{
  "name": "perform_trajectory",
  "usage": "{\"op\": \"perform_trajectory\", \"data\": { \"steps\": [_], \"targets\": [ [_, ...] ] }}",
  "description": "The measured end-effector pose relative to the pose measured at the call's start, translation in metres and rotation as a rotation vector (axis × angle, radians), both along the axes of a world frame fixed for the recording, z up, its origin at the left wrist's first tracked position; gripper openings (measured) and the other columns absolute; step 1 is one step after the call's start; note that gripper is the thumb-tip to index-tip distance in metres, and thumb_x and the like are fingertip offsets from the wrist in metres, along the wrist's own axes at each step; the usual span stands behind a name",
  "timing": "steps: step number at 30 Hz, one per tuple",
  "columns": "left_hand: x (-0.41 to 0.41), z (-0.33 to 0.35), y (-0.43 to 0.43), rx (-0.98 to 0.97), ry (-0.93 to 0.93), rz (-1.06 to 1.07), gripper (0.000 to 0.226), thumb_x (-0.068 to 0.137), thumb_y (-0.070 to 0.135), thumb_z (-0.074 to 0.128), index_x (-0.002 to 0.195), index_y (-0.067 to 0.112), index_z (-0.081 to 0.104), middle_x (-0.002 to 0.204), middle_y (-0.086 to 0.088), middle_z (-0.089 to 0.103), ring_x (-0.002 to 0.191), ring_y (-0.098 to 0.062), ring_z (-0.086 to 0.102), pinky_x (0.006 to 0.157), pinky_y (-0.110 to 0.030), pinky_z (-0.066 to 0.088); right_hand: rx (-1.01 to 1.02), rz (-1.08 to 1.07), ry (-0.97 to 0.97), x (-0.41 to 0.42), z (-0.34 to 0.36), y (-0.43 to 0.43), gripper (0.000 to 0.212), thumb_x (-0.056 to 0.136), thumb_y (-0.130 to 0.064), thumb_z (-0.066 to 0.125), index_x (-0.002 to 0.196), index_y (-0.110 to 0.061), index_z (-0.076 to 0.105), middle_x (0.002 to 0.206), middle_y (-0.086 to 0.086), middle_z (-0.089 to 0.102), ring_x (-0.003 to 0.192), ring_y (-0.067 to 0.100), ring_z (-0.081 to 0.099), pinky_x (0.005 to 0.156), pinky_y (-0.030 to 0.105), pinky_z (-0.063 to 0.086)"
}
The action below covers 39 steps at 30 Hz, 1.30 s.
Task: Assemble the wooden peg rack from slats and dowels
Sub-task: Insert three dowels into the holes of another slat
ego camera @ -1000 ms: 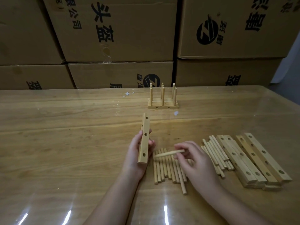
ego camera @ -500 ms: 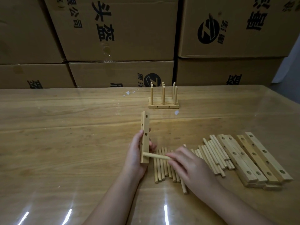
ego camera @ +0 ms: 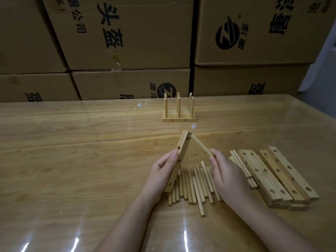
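Note:
My left hand [ego camera: 161,171] grips a pale wooden slat [ego camera: 181,151] with several holes, held on edge and leaning to the right. My right hand [ego camera: 225,175] pinches the near end of a dowel [ego camera: 201,147]. The dowel's far tip meets the slat at its top hole. Under both hands lies a heap of loose dowels [ego camera: 192,184] on the table. To the right is a pile of drilled slats [ego camera: 276,175], with more dowels [ego camera: 236,159] tucked against its left side.
A finished peg rack [ego camera: 179,110] with upright dowels stands further back on the wooden table [ego camera: 72,160]. Stacked cardboard boxes [ego camera: 127,42] wall off the table's far edge. Bare tabletop stretches to the left.
The slat has tilted to the right. My right hand has lifted the dowel from the slat's lower end up to its top hole.

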<state>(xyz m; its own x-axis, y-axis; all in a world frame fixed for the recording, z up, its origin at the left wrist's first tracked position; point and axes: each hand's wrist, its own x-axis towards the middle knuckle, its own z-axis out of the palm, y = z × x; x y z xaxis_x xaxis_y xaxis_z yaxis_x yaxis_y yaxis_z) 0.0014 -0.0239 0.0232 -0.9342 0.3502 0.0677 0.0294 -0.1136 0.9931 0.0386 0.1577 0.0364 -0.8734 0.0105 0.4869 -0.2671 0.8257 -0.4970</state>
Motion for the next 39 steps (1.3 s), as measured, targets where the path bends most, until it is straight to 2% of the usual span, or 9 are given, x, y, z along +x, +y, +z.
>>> {"op": "perform_trajectory", "data": {
  "steps": [3, 7, 11, 15, 19, 22, 28, 33, 39],
  "targets": [
    [0.000, -0.001, 0.002, 0.033, -0.014, 0.046, 0.046, 0.075, 0.052, 0.058, 0.117, 0.035, 0.066, 0.066, 0.012, 0.064, 0.057, 0.000, 0.055, 0.053, -0.014, 0.044, 0.079, 0.018, 0.070, 0.003, 0.002, 0.001, 0.026, 0.088, -0.005, 0.057, 0.114, -0.005, 0.062, 0.073, -0.014, 0.053, 0.053, -0.002, 0.043, 0.046, 0.011, 0.031],
    [0.001, 0.000, 0.003, 0.033, -0.020, 0.078, 0.038, 0.075, 0.047, 0.060, 0.113, 0.042, 0.066, 0.080, 0.011, 0.066, 0.064, 0.000, 0.060, 0.055, -0.015, 0.046, 0.150, 0.023, 0.141, 0.002, 0.002, 0.005, 0.029, 0.084, -0.004, 0.061, 0.113, -0.005, 0.063, 0.079, 0.001, 0.065, 0.057, 0.012, 0.056, 0.043, 0.026, 0.047],
    [0.002, 0.001, 0.004, 0.002, 0.021, 0.108, 0.032, 0.076, 0.047, 0.060, 0.108, 0.049, 0.067, 0.104, 0.007, 0.068, 0.073, 0.000, 0.062, 0.063, -0.018, 0.049, 0.245, -0.022, 0.156, 0.002, 0.008, 0.009, 0.031, 0.081, -0.006, 0.063, 0.112, -0.007, 0.065, 0.068, -0.002, 0.057, 0.052, 0.009, 0.045, 0.042, 0.020, 0.034],
    [0.002, 0.000, 0.006, -0.048, 0.112, 0.161, 0.035, 0.080, 0.045, 0.057, 0.114, 0.045, 0.063, 0.121, 0.026, 0.062, 0.120, -0.007, 0.055, 0.103, -0.042, 0.044, 0.302, -0.033, 0.204, 0.003, 0.013, 0.010, 0.027, 0.083, -0.010, 0.059, 0.108, -0.006, 0.067, 0.063, -0.001, 0.052, 0.051, 0.011, 0.042, 0.044, 0.022, 0.031],
    [0.003, 0.001, 0.006, -0.103, 0.173, 0.175, 0.038, 0.082, 0.044, 0.057, 0.120, 0.044, 0.059, 0.121, 0.033, 0.058, 0.121, -0.001, 0.053, 0.105, -0.050, 0.042, 0.349, -0.057, 0.200, 0.005, 0.015, 0.012, 0.031, 0.076, -0.003, 0.069, 0.107, -0.006, 0.067, 0.064, 0.002, 0.052, 0.051, 0.016, 0.048, 0.044, 0.028, 0.039],
    [0.003, 0.000, 0.007, -0.135, 0.188, 0.172, 0.033, 0.083, 0.046, 0.057, 0.115, 0.053, 0.060, 0.121, 0.038, 0.055, 0.120, 0.003, 0.052, 0.104, -0.050, 0.043, 0.398, -0.087, 0.218, 0.006, 0.016, 0.013, 0.036, 0.071, 0.001, 0.073, 0.105, -0.006, 0.068, 0.064, 0.003, 0.052, 0.051, 0.018, 0.049, 0.048, 0.025, 0.035],
    [0.001, -0.005, 0.006, -0.201, 0.206, 0.166, 0.034, 0.082, 0.049, 0.057, 0.114, 0.060, 0.057, 0.119, 0.043, 0.053, 0.120, 0.008, 0.050, 0.104, -0.038, 0.044, 0.418, -0.104, 0.242, 0.004, 0.017, 0.015, 0.033, 0.069, 0.003, 0.073, 0.100, -0.006, 0.069, 0.061, 0.003, 0.051, 0.049, 0.018, 0.047, 0.049, 0.024, 0.029],
    [0.003, -0.003, 0.007, -0.240, 0.219, 0.160, 0.040, 0.082, 0.045, 0.057, 0.122, 0.047, 0.053, 0.115, 0.037, 0.055, 0.115, 0.023, 0.043, 0.094, -0.001, 0.035, 0.290, -0.052, 0.173, 0.005, 0.015, 0.016, 0.026, 0.073, 0.003, 0.068, 0.097, -0.008, 0.069, 0.063, -0.002, 0.055, 0.051, 0.012, 0.046, 0.049, 0.021, 0.030],
    [0.004, -0.003, 0.007, -0.267, 0.227, 0.162, 0.037, 0.092, 0.025, 0.057, 0.126, 0.040, 0.051, 0.116, 0.036, 0.052, 0.111, 0.026, 0.043, 0.091, 0.001, 0.034, 0.189, -0.020, 0.104, 0.005, 0.015, 0.015, 0.026, 0.076, 0.007, 0.067, 0.098, -0.008, 0.069, 0.066, -0.003, 0.062, 0.050, 0.013, 0.051, 0.041, 0.023, 0.038]
  ]
}}
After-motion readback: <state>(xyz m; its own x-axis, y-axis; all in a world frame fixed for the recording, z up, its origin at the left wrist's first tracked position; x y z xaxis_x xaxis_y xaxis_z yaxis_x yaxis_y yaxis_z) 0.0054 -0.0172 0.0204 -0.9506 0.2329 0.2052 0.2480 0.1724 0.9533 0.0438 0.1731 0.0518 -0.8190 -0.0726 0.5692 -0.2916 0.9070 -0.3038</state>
